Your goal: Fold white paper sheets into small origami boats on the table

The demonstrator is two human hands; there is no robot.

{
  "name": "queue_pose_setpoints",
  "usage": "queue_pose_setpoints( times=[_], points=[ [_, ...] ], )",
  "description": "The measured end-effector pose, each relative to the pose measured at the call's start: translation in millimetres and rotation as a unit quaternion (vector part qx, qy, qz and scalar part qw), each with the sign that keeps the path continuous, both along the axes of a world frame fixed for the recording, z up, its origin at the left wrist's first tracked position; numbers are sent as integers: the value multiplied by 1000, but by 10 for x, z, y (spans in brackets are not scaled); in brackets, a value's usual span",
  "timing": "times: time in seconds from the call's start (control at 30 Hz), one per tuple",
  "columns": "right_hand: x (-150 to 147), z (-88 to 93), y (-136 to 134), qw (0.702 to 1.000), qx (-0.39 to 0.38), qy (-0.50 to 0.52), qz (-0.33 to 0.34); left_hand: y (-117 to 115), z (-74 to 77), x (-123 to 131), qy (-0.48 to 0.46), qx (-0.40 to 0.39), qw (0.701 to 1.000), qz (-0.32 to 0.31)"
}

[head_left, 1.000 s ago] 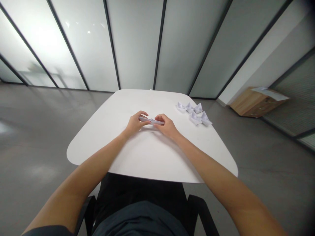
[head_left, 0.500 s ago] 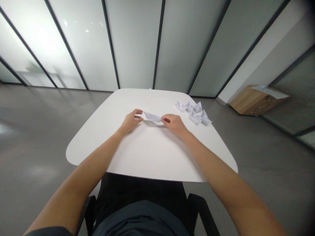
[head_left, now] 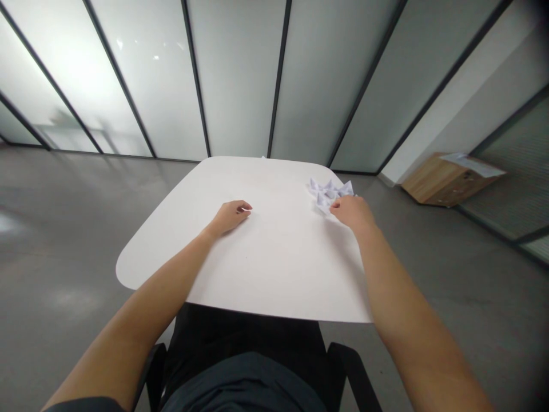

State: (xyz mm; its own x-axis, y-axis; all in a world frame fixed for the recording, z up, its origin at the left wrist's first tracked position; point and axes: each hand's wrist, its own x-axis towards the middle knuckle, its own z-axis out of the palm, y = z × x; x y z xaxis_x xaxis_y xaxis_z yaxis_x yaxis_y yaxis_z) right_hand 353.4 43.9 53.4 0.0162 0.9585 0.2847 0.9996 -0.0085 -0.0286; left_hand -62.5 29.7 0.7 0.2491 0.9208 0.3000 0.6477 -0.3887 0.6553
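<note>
The folded paper that sat between the hands a moment ago is gone from that spot. The right hand [head_left: 350, 210] has crossed to the far right of the white counter [head_left: 266, 269] and now lies against the near edge of a tight cluster of white paper boats [head_left: 329, 193]. Its fingers [head_left: 338, 203] sit close on the nearest boat, partly hiding it; whether they pinch it or have just let go, I cannot tell. The cluster looks more bunched now, its boats overlapping, and the folded paper cannot be singled out among them. The left hand [head_left: 233, 217] rests palm down near the counter's middle, fingers loosely curled, with nothing visible in it, well apart from the boats.
</note>
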Motion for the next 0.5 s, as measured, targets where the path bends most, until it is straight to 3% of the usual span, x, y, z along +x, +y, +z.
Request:
queue_pose_setpoints(
  times=[0.3,0.4,0.5],
  points=[
    [128,-23,18,996,-68,42,-42,4,-33,3,9,-3,1000,-17],
    [93,82,-34,998,-5,54,-32,5,-44,8,12,4,1000,-26],
    [-117,132,-89,991,96,81,42,8,-52,10,23,9,999,-30]
  ],
)
